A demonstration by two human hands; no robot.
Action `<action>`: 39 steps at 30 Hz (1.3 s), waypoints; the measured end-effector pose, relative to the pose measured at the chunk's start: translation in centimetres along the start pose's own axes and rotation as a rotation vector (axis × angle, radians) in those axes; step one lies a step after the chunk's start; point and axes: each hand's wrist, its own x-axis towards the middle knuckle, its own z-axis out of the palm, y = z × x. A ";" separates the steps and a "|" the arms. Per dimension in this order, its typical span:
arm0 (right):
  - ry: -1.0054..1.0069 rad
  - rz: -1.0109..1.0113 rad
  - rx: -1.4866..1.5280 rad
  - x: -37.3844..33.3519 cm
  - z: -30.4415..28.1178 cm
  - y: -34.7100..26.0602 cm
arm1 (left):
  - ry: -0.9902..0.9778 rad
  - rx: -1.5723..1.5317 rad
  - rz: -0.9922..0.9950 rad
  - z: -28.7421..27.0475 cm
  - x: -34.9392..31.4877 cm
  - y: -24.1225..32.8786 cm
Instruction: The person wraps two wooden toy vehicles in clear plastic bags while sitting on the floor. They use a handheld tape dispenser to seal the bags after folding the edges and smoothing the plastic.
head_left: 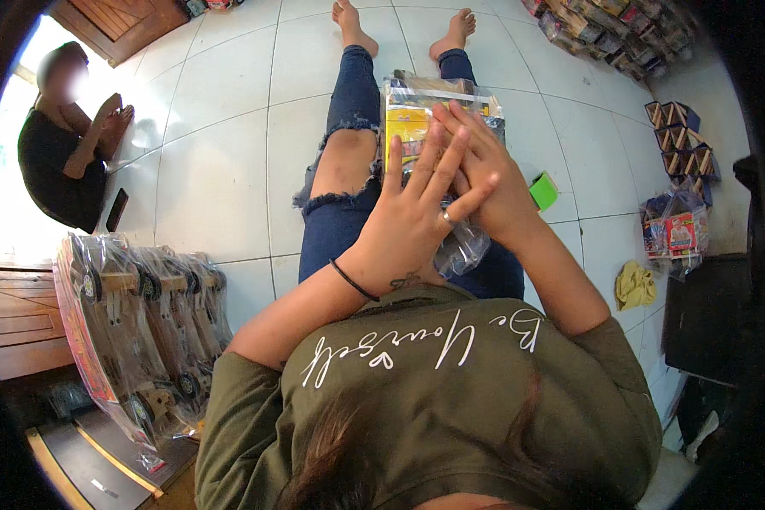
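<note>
A clear plastic bag with a yellow and dark printed packet inside rests on my lap, over my right leg. My left hand is on top of it with its fingers spread, and a ring shows on one finger. My right hand lies flat beside and partly under the left one, fingers stretched out toward the far end of the bag. The hands overlap near the middle of the bag. Crumpled loose plastic sticks out below them; what lies directly beneath the palms is hidden.
Wrapped wheeled wooden toys stand at the left. A person sits at the far left near a phone. On the right are a bright green piece, a yellow cloth, bagged packets and a stack of bagged goods.
</note>
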 end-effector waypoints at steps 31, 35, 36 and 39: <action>0.408 0.427 0.654 -0.9 -13.3 12.6 | -0.004 -0.148 -0.035 0.3 1.4 -1.3; 0.037 -0.440 0.047 9.6 -11.0 1.4 | 0.017 -0.139 -0.033 0.5 0.9 -1.1; -0.105 -0.450 0.003 10.8 -10.0 -1.0 | 0.000 -0.150 -0.038 0.5 0.7 -1.1; -0.588 -0.461 -0.118 14.7 -8.6 -7.4 | -0.009 -0.169 -0.051 0.6 0.6 -1.2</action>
